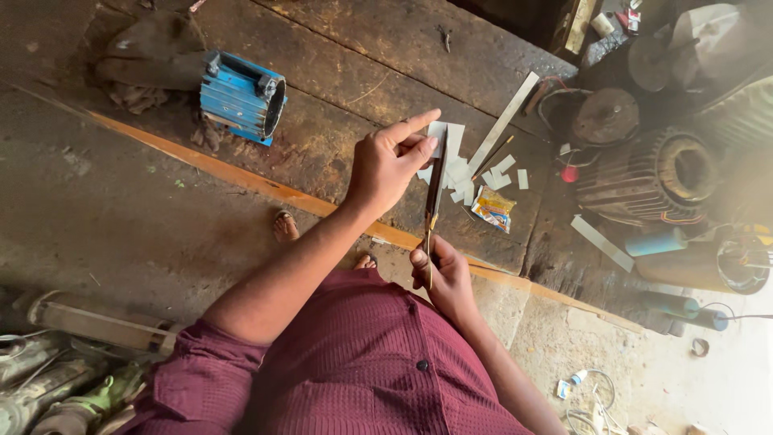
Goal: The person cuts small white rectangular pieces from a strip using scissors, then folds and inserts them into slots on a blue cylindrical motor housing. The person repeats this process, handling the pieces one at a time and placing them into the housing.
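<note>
Above workbench [338,153]: left hand [386,167] pinches white strip [440,133]; right hand [441,272] grips scissors [433,201] just below.

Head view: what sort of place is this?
Probably an electric motor repair workshop: a blue finned motor housing on a worn wooden platform, a wound stator, and cut white paper strips.

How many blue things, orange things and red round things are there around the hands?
Blue: 4 (finned motor housing, and three tubes)
Orange: 1 (snack packet)
Red round: 1 (small ball-like piece)
Total: 6
The left hand holds a white strip; the right hand holds a thin blade-like tool.
</note>
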